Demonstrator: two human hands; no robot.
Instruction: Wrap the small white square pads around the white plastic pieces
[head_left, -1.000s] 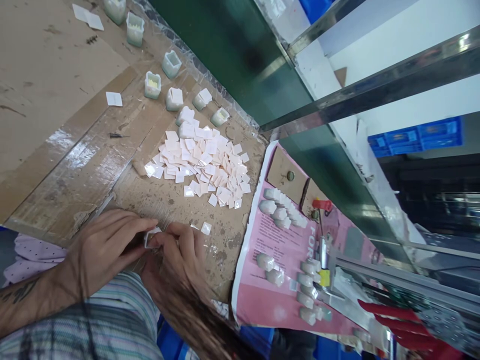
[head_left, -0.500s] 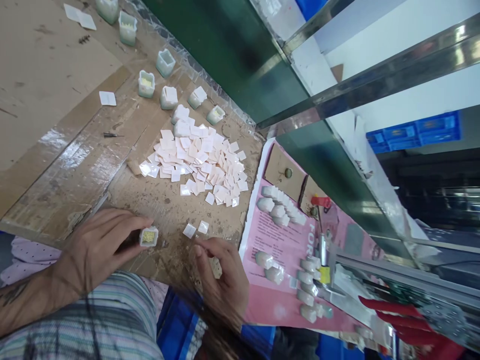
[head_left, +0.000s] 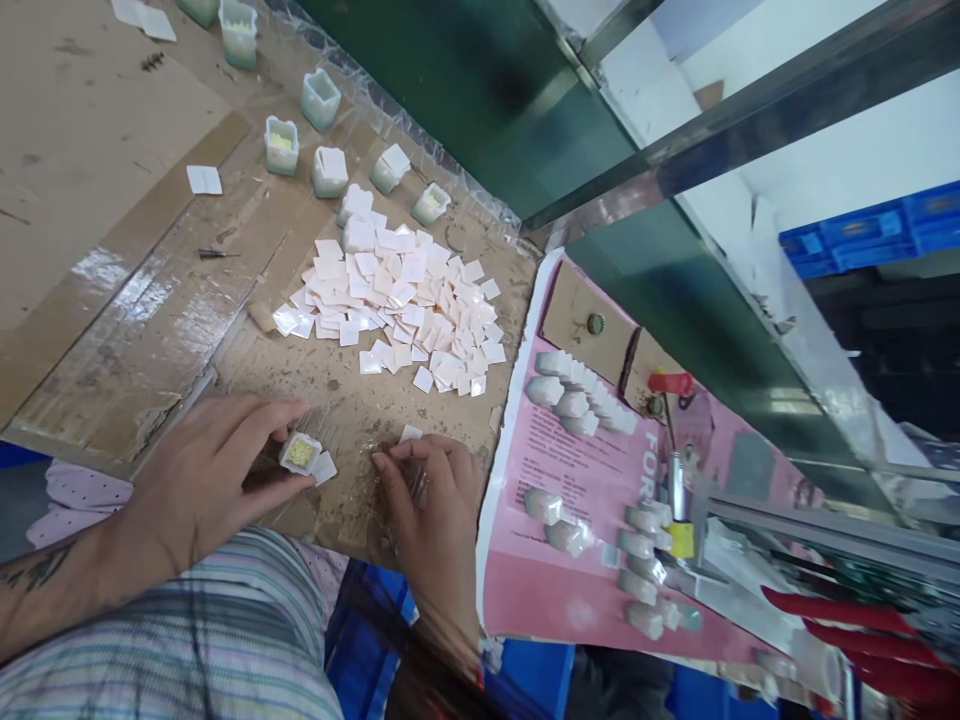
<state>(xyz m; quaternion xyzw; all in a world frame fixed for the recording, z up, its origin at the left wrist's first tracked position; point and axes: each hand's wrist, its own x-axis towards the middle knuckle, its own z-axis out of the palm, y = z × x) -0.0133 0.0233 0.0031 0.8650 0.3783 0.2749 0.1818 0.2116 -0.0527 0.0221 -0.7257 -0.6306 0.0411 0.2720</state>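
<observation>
My left hand (head_left: pixel 217 455) curls its thumb and fingers around a small pale, square-mouthed cup (head_left: pixel 300 453) filled with yellow granules. A thin white square piece (head_left: pixel 325 468) lies against the cup's right side, close to my thumb tip. To the right, my right hand (head_left: pixel 435 500) is closed, its thumb and index tips pinched low over the worktop. Whatever is between those tips is too small to make out. Another white square (head_left: pixel 410 433) shows partly from behind its fingers. Beyond both hands spreads a loose heap of white and pinkish square pieces (head_left: pixel 409 300).
Several similar cups (head_left: pixel 282 146) stand along the back of the cardboard-covered worktop (head_left: pixel 247 390), some with squares on top. A thin needle-like tip (head_left: pixel 214 254) lies at left. White translucent blocks (head_left: pixel 574 403) sit on the pink sheet (head_left: pixel 525 590) at right, near red-handled tools (head_left: pixel 840 610).
One white square has gone from before my right hand to beside the cup. My left thumb has shifted to the cup's lower right. The camera view has turned slightly.
</observation>
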